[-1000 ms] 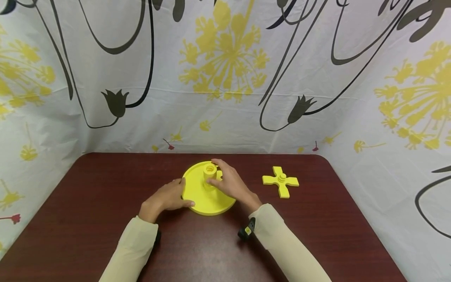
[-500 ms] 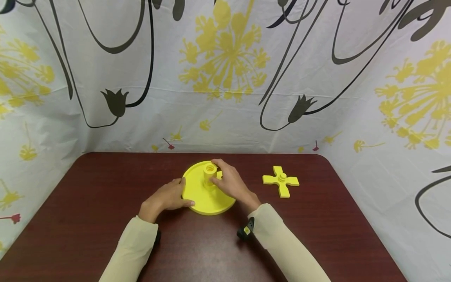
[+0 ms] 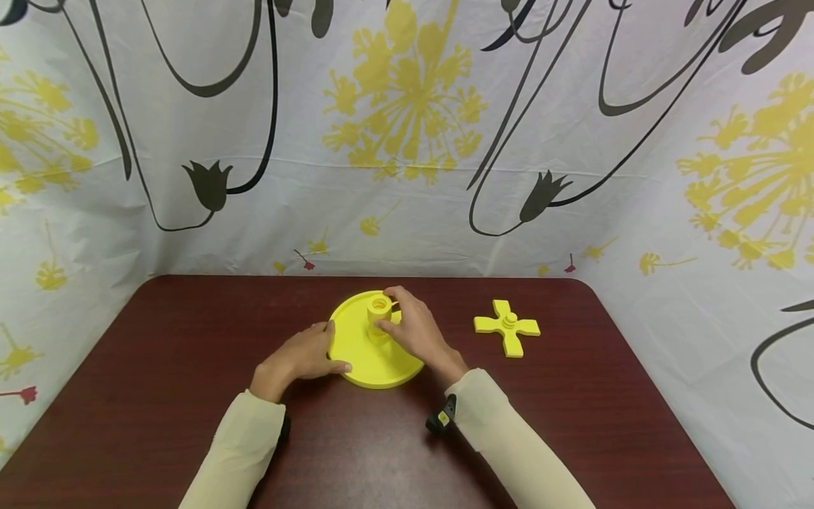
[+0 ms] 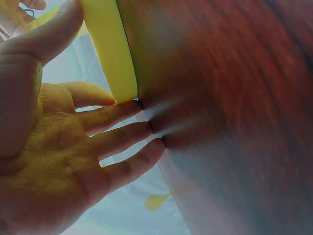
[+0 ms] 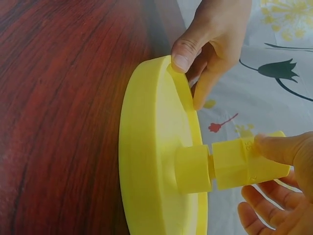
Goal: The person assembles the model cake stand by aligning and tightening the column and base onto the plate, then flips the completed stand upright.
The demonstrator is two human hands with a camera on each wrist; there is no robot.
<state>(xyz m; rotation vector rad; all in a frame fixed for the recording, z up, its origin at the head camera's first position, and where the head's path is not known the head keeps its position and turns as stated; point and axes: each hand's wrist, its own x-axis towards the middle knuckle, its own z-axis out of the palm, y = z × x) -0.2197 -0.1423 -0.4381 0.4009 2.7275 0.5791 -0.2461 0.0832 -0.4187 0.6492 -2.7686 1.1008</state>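
A round yellow disc with a raised rim (image 3: pixel 375 371) lies near the far side of the table. My left hand (image 3: pixel 302 353) grips its left edge, thumb over the rim, and in the left wrist view several fingertips reach the table beside it. From the disc's middle rises a short collar (image 5: pixel 193 169). A yellow post (image 5: pixel 232 164) with raised markings stands in line with it, joined by a narrow neck. My right hand (image 3: pixel 416 329) pinches this post by its upper part, thumb on the near side. The head view shows a ridged hole in the post's top.
To the right, a flat yellow four-armed cross (image 3: pixel 509 326) with a round stub in its centre lies on the dark red-brown table (image 3: pixel 356 459). A white patterned cloth (image 3: pixel 407 240) hangs right behind the table's far edge and along both sides.
My right thumb and fingers have shifted slightly around the post, and the right wrist has moved a little to the left. The left hand and the disc stay in place.
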